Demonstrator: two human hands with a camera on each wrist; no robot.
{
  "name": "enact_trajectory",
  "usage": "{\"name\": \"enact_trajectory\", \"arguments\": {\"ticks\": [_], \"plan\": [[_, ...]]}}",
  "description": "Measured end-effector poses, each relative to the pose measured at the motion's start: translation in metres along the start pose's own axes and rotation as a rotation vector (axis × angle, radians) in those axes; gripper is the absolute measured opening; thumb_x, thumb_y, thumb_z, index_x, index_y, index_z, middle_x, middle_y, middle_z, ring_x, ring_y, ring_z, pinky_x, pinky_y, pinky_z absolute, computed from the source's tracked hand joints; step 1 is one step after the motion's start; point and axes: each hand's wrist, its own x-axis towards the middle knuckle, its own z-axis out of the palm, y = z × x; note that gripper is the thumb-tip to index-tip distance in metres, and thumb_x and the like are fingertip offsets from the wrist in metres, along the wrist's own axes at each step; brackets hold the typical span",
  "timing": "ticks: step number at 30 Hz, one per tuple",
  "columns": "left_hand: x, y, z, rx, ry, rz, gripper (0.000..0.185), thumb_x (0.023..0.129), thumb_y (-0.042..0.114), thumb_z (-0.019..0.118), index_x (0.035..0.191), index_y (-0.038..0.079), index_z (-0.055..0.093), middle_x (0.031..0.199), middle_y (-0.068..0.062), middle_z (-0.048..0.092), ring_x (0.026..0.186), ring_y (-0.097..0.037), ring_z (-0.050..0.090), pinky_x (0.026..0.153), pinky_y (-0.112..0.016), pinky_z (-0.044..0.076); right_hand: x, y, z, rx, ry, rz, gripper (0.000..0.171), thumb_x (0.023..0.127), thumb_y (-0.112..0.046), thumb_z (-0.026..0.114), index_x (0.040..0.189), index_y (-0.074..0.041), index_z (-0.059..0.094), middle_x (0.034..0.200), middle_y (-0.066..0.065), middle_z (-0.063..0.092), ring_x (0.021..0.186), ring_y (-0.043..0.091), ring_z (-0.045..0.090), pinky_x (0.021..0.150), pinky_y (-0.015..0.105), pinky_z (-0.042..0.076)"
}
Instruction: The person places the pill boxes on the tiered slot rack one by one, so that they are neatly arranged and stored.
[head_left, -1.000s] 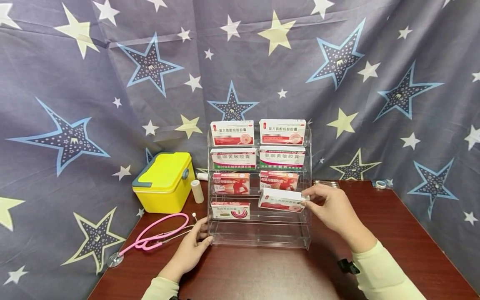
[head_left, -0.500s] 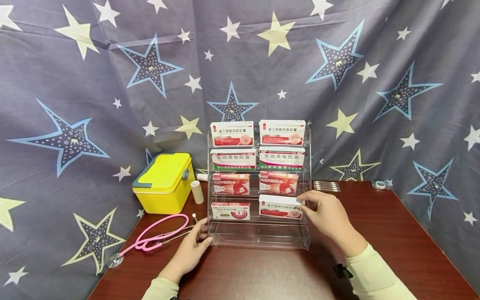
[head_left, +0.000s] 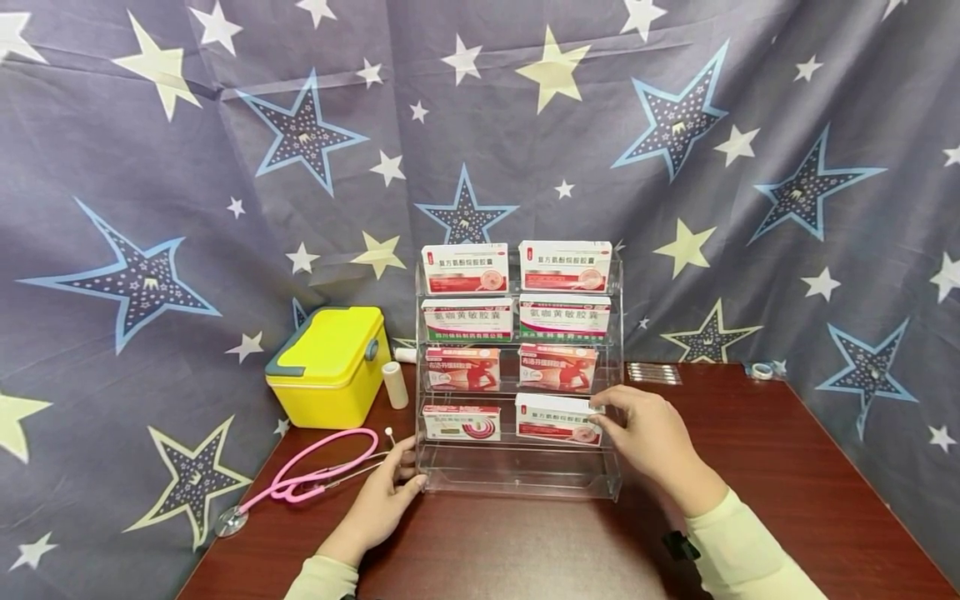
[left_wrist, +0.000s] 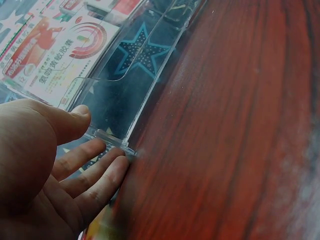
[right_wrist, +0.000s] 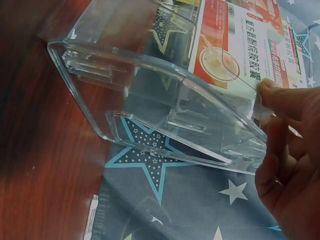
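While the right hand (head_left: pixel 651 433) is pinching a medicine box (head_left: pixel 557 418), only the head view is showing all eight boxes; the left hand (head_left: pixel 386 497), fingers straight, is touching the clear rack (head_left: pixel 517 479).

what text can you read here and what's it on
top boxes: "复方氨酚烷胺胶囊"
second-row boxes: "氨咖黄敏胶囊"
third-row boxes: pink title too blurred to read
bottom-left box: too small to read
box the right hand holds: "复方氨酚烷胺胶囊" in the right wrist view
yellow case: no text
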Motion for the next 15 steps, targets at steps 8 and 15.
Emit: {"name": "enact_trajectory", "arguments": {"ticks": [8, 15], "plan": [[-0.0006, -0.0004, -0.0003, -0.006, -0.006, 0.003, 0.062, 0.099, 0.002, 0.071, 0.153, 0.024, 0.049, 0.125, -0.011, 0.063, 0.107, -0.023, 0.068, 0.085, -0.029, 0.057, -0.0012, 0.0004, 0.0019, -0.07, 0.015, -0.027, 0.021, 0.083, -0.019, 0.091, 0.1, -0.024, 0.08, 0.101, -0.013, 0.075, 0.065, 0.006, 0.055, 0.059, 0.035, 0.046], [-0.0007, 0.0007, -0.0006, -0.005, -0.008, 0.003, 0.063, 0.099, 0.002, 0.071, 0.154, 0.024, 0.048, 0.126, -0.011, 0.064, 0.107, -0.023, 0.068, 0.085, -0.029, 0.057, -0.0016, 0.0007, 0.0021, -0.078, 0.042, -0.057, 0.019, 0.083, -0.022, 0.091, 0.098, -0.024, 0.08, 0.102, -0.015, 0.071, 0.072, 0.009, 0.065, 0.059, 0.037, 0.051]]}}
